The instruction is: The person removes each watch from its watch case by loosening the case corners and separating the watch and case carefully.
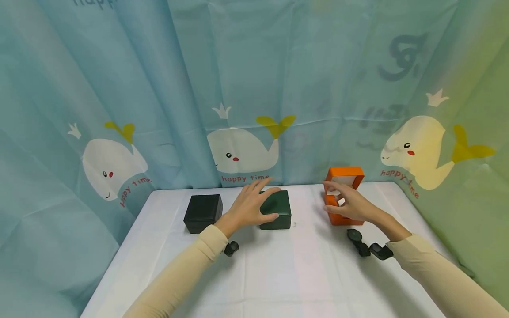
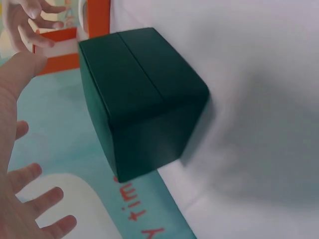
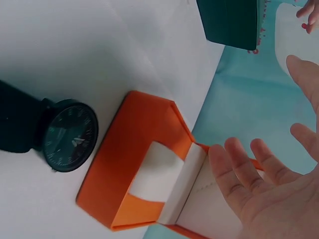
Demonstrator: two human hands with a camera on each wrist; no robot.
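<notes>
A closed dark green box (image 1: 277, 211) stands at the middle back of the table. My left hand (image 1: 248, 204) hovers at its left side with fingers spread and holds nothing; in the left wrist view the box (image 2: 144, 89) is apart from the fingers. At the right, an orange box (image 1: 345, 219) has its lid raised, with a white cushion (image 3: 158, 172) inside. My right hand (image 1: 350, 204) is over this box, fingers loosely extended, overlapping the raised lid in the right wrist view. In front of it lies a black watch (image 3: 71, 135) with a round dial and dark strap.
To the left stands a closed black box (image 1: 203, 213). Small black objects sit beside the left sleeve (image 1: 179, 276) and the right sleeve (image 1: 445, 269). A white cloth (image 1: 278, 282) covers the table, and a whale-printed curtain (image 1: 246, 66) hangs right behind it.
</notes>
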